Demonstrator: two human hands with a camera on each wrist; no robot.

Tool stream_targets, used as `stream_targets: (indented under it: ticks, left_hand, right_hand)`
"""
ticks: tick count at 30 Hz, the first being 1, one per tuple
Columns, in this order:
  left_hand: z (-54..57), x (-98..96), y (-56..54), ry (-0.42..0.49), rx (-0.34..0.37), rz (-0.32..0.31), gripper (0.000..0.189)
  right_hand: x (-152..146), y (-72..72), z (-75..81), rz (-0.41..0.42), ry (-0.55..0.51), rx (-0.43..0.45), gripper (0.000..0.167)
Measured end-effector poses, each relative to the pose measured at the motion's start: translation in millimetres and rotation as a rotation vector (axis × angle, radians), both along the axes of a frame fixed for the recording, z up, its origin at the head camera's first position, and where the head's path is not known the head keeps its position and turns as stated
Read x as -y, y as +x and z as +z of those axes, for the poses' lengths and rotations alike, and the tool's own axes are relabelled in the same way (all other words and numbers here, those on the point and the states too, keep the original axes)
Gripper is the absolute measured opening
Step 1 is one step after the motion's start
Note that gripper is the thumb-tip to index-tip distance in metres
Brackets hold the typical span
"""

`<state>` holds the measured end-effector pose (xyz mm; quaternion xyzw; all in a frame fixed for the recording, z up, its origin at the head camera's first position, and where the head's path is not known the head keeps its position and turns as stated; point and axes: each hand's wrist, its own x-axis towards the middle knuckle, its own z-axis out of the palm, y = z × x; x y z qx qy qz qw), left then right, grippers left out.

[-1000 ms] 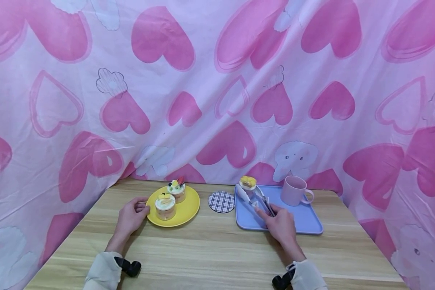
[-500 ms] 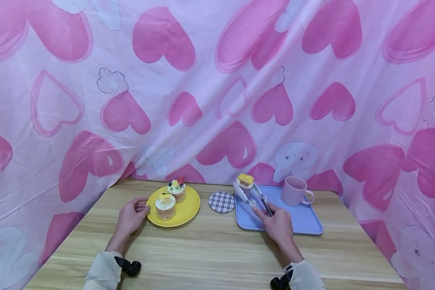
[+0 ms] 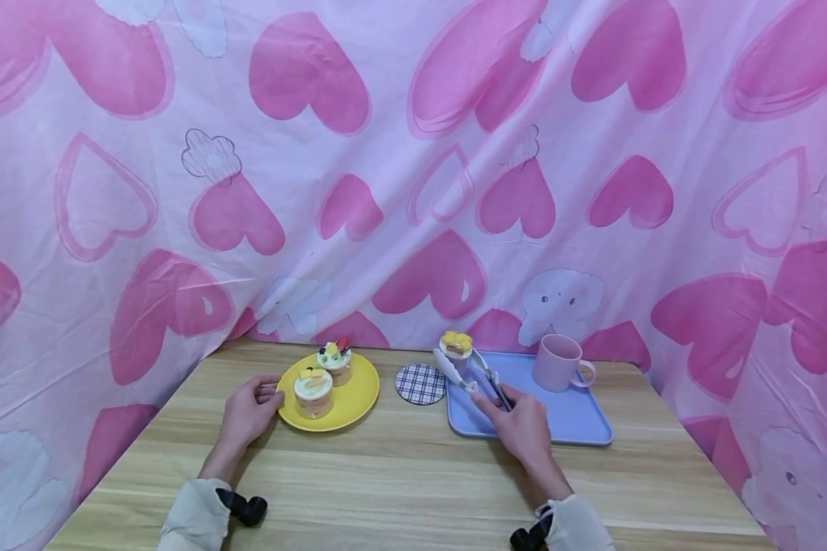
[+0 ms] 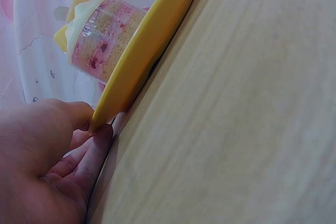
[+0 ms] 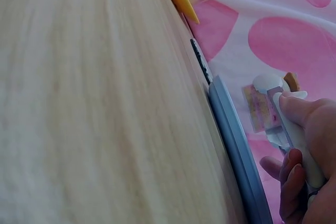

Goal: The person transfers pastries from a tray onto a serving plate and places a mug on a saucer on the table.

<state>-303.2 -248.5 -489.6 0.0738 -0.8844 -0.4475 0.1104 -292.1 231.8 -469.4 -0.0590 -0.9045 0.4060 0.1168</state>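
My left hand (image 3: pixel 248 413) pinches the near-left rim of a yellow plate (image 3: pixel 361 394); the left wrist view shows the thumb above the rim and fingers beneath. Two cake cups stand on that plate: one with yellow fruit (image 3: pixel 313 396) in front, one with a strawberry (image 3: pixel 335 366) behind. In my right hand (image 3: pixel 527 432) is a pair of tongs (image 3: pixel 446 367), one arm pale and one dark. Between the tongs' ends sits another cake cup (image 3: pixel 456 346) with yellow topping. The right wrist view shows this cup (image 5: pixel 257 108) raised clear above the tray.
A blue tray (image 3: pixel 582 422) lies at the right with a pink mug (image 3: pixel 557 366) on its far part. Between plate and tray is a round checked coaster (image 3: pixel 420 384). A pink heart-patterned curtain (image 3: pixel 427 268) hangs behind the wooden table (image 3: pixel 386 490).
My right hand has moved left with the tongs, and the cake cup has risen slightly and shifted left to the tray's far-left corner. The left hand and plate have stayed still.
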Motion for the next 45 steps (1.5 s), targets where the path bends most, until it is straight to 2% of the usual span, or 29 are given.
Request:
stream_targets:
  ticks: [9,20,26,35,45]
  left_hand:
    - [-0.6,0.8,0.0,-0.004,-0.006,-0.003,0.043]
    - [0.8,0.5,0.8,-0.017,-0.006,-0.001,0.043]
    - [1.1,-0.4,0.7,-0.006,0.0,0.003,0.042]
    - [1.3,-0.5,1.8,-0.001,0.007,0.004,0.043]
    - [1.4,0.0,0.8,-0.01,-0.009,-0.004,0.042]
  right_hand:
    - [5.8,1.1,-2.0,0.006,0.011,-0.026,0.083]
    - [22.1,4.6,-4.8,0.034,-0.013,-0.014,0.086]
    - [31.4,8.7,-6.4,0.07,-0.026,-0.057,0.088]
    - [41.4,13.9,-6.7,0.106,-0.022,-0.083,0.08]
    - [50.4,16.8,-5.1,0.196,0.007,-0.089,0.066]
